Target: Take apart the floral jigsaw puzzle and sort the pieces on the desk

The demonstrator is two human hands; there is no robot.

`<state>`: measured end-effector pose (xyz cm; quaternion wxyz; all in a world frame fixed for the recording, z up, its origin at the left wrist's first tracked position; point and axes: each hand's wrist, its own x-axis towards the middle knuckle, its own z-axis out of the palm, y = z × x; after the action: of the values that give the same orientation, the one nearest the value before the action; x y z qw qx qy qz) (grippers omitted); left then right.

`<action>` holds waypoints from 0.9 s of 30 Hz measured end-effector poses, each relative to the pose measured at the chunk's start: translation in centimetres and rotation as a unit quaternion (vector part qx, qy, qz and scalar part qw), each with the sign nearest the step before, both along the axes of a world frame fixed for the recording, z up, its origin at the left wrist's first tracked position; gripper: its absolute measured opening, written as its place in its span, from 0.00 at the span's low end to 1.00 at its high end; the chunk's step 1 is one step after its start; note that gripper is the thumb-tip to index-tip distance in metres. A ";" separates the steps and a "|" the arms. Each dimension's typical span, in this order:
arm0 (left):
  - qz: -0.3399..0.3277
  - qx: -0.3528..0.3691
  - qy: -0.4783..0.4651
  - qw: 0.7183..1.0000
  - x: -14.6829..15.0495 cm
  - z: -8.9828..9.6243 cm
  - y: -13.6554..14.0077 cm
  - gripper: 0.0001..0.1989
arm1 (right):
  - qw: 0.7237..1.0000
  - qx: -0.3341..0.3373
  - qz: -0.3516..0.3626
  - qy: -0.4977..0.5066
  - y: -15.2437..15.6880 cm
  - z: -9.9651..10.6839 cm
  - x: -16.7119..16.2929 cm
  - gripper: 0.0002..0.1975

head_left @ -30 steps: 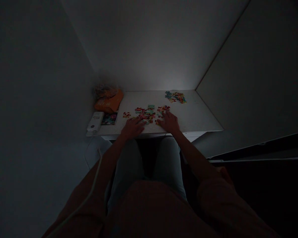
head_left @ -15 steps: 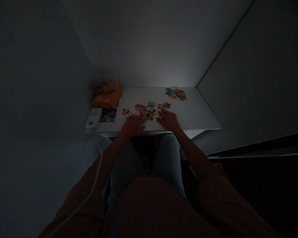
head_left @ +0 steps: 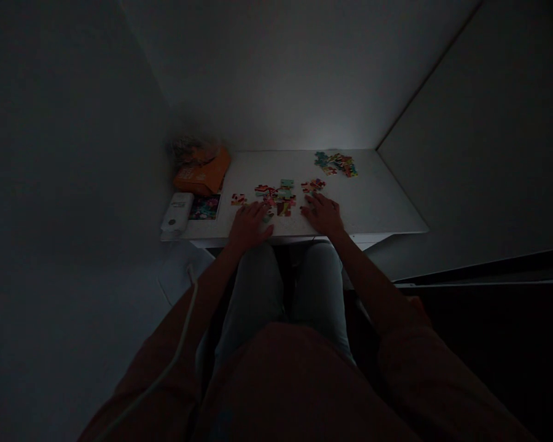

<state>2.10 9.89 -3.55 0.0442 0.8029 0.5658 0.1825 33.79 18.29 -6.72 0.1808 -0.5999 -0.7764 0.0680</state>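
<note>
Several jigsaw puzzle pieces (head_left: 284,209) in red, green and cream lie in a loose cluster on the white table, between my hands. My left hand (head_left: 249,224) rests at the cluster's near left side, fingers spread, its fingertips close to or on some pieces. Just beyond it is a separate red and cream puzzle piece (head_left: 238,199). On the right, my right hand (head_left: 323,214) lies with fingers apart, right below a small group of puzzle pieces (head_left: 313,185). Anything under either palm is hidden.
Another pile of puzzle pieces (head_left: 336,164) is at the back right of the table (head_left: 382,209). An orange box (head_left: 203,174) stands at the left, with a dark colourful picture card (head_left: 205,207) and a white device (head_left: 177,212) in front. Walls enclose the table.
The camera view has shifted a little. My left fingers now reach slightly farther over the near left pieces, and the pieces beside both hands lie slightly differently.
</note>
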 end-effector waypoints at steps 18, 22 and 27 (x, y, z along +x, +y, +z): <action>0.026 -0.007 0.000 1.000 0.1 -0.2 0.4 0.44 | 1.000 -0.006 0.024 -0.009 0.1 0.1 0.0 0.36; 0.028 -0.004 0.023 0.999 -0.1 -0.7 0.6 0.43 | 1.000 0.007 0.020 -0.017 0.0 0.2 -0.3 0.35; 0.039 -0.022 0.034 0.998 0.1 -0.5 0.4 0.42 | 0.999 0.004 0.021 -0.025 -0.4 0.6 -0.4 0.34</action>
<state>2.21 10.34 -4.09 0.0360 0.7848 0.6016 0.1443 33.43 17.93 -6.16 0.1628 -0.5838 -0.7936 0.0536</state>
